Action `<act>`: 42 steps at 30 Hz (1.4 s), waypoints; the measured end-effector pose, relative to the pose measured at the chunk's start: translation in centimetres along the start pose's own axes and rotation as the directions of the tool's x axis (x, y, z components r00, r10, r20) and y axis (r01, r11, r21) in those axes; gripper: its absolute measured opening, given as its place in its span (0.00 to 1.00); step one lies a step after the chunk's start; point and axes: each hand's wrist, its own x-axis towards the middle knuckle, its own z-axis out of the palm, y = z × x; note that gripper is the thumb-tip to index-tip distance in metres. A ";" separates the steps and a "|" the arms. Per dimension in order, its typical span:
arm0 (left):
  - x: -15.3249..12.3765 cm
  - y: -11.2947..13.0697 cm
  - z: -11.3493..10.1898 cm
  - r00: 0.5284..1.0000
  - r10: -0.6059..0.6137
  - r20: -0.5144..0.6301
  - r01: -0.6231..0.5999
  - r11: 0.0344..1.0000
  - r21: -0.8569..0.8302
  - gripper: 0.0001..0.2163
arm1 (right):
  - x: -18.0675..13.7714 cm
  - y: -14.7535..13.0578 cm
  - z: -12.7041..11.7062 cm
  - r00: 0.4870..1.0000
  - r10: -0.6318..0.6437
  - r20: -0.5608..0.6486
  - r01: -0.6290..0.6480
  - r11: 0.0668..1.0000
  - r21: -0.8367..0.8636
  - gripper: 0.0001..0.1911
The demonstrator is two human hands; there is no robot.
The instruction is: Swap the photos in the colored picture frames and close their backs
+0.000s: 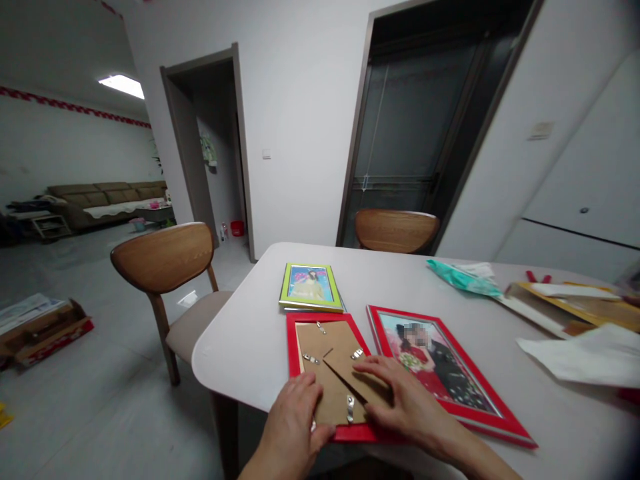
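A red picture frame (295,333) lies face down at the table's near edge. Its brown backing board (327,393) faces up, with metal turn clips along the sides and a dark slit beside its stand flap (367,385). At the lower left corner, my left hand (295,417) grips the frame, fingers along the side and thumb by the bottom edge. My right hand (407,403) rests over the backing's right part, thumb and fingers spread, touching the flap. Beside it, a second red picture frame (493,393) lies face up, showing a photo of two people.
Behind the frames sits a green picture frame (310,306), stacked on something mostly hidden. To the right are a teal-and-white wrapper (465,277), an open yellow package (545,300) and white sheeting (585,353). Wooden chairs (167,257) stand at the table's left and far sides.
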 end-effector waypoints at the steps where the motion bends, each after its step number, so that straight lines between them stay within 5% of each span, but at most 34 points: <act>1: 0.0 0.1 0.1 0.999 -0.002 0.041 0.002 1.000 0.007 0.24 | 0.1 0.2 0.2 1.000 0.004 -0.017 -0.005 1.000 -0.020 0.23; 5: -0.5 -0.5 0.6 0.991 0.007 0.134 -0.011 1.000 0.029 0.33 | 0.8 -0.1 1.2 0.997 -0.005 -0.071 0.000 0.998 -0.062 0.19; 15: -0.9 -2.3 -0.1 1.000 -0.013 0.016 0.014 0.999 -0.031 0.15 | 1.5 -1.8 2.9 0.994 0.015 -0.108 -0.029 0.991 -0.132 0.17; 33: -0.7 -1.7 -1.7 0.992 0.031 0.125 -0.039 0.997 0.066 0.17 | 1.4 -2.1 3.4 0.994 -0.061 -0.095 0.028 0.949 -0.315 0.13; 42: -0.4 -1.6 -0.8 0.994 0.044 0.097 -0.046 0.999 0.022 0.13 | -0.1 -3.4 3.0 0.952 -0.307 0.021 0.301 0.915 -0.270 0.13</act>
